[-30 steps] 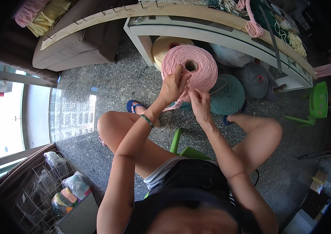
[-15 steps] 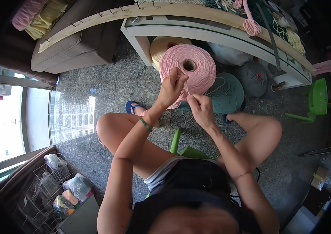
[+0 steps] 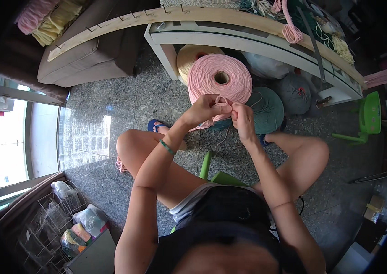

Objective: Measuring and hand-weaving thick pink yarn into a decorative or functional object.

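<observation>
The left hand point(image 3: 208, 111) and the right hand point(image 3: 243, 120) pinch pink yarn point(image 3: 221, 99). Just past them, at twelve o'clock, sits a fat pink roll point(image 3: 237, 81). Speckled floor point(image 3: 125, 105) spreads toward ten o'clock. Farther, at one o'clock, runs the white bench edge point(image 3: 248, 42).

Overexposed daylight from the window point(image 3: 8, 146) at left glares off the polished floor point(image 3: 86, 130); the right side is dim. The pink yarn roll point(image 3: 237, 73) looks fairly sharp; fisheye distortion bows the wooden bar point(image 3: 230, 15), and corners fall black.
</observation>
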{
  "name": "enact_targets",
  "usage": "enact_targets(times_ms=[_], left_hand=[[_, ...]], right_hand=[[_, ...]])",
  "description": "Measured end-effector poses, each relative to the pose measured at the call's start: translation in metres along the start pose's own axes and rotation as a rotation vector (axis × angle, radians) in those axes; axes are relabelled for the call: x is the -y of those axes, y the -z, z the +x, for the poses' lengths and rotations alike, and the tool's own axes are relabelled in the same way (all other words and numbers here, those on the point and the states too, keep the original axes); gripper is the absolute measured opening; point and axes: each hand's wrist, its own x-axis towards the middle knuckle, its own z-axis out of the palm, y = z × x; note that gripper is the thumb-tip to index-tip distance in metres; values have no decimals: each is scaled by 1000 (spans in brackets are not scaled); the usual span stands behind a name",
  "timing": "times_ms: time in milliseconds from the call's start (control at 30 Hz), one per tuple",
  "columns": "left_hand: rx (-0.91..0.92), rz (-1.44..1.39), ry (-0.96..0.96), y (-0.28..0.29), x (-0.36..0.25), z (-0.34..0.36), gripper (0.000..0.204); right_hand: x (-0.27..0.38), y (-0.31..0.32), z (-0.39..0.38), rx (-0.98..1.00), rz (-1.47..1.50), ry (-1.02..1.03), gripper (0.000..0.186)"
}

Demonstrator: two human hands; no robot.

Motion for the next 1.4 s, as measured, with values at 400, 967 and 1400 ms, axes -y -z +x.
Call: enact_targets(times_ms=[400,967,1400], left_hand=[[-450,356,-387,-21,5,-10,19],[-188,-126,-355,-7,-7,-11,23],[-480,63,-476,-26,-2,-3,17]], right_hand=[[4,-11,-11,-14,333,-159,31],[4,-5,-4,-17,-434,274,23],[8,-12,-5,17,-468,404,27]])
